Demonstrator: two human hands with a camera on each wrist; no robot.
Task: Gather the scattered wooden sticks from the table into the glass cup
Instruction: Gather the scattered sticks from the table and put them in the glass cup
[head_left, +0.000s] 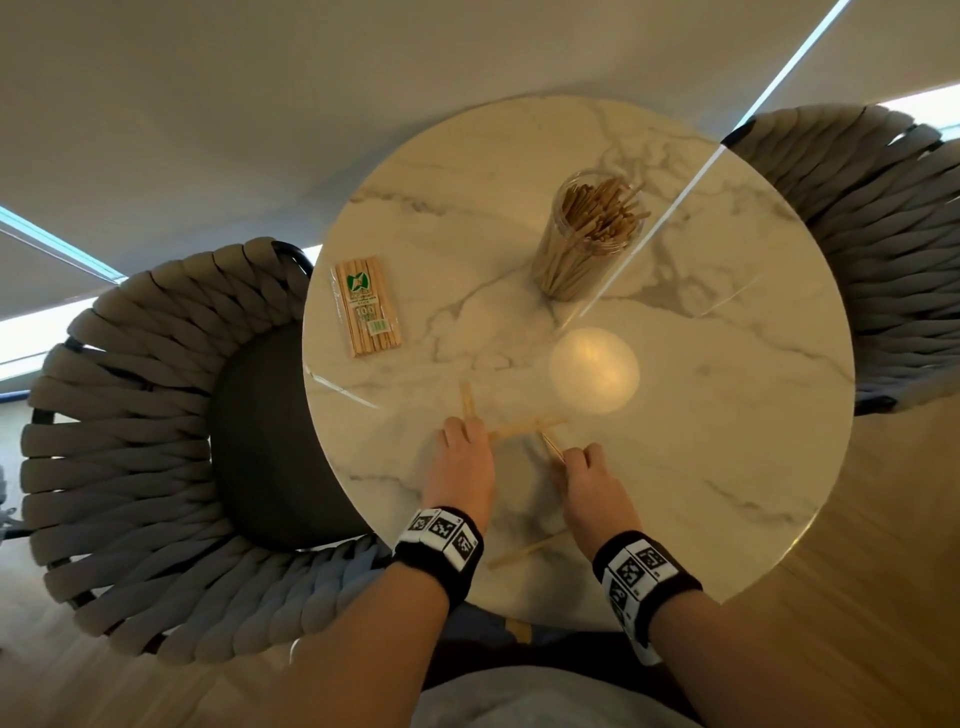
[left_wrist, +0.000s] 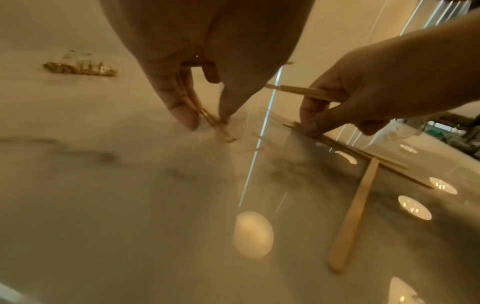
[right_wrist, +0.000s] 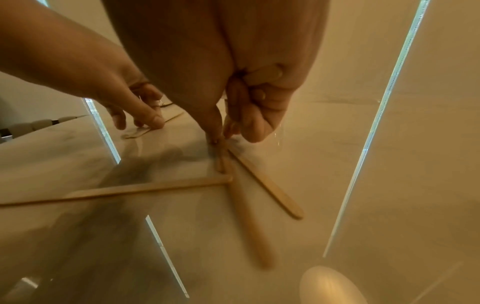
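Note:
The glass cup (head_left: 587, 239) stands at the back of the round marble table (head_left: 727, 415), packed with wooden sticks. My left hand (head_left: 460, 428) pinches a few thin sticks (left_wrist: 207, 117) against the tabletop near the front. My right hand (head_left: 571, 456) is just to its right. It holds a flat stick (right_wrist: 262, 74) tucked in the palm while its fingertips (right_wrist: 233, 127) pinch another stick on the table. Loose sticks lie between the hands (head_left: 524, 428), ahead of the left hand (head_left: 467, 400), and near the front edge (head_left: 527, 553).
A sealed packet of sticks (head_left: 366, 306) lies at the table's left side. Woven rope chairs stand at the left (head_left: 130, 441) and the far right (head_left: 893, 234). A bright lamp reflection (head_left: 595, 369) shows on the glossy top.

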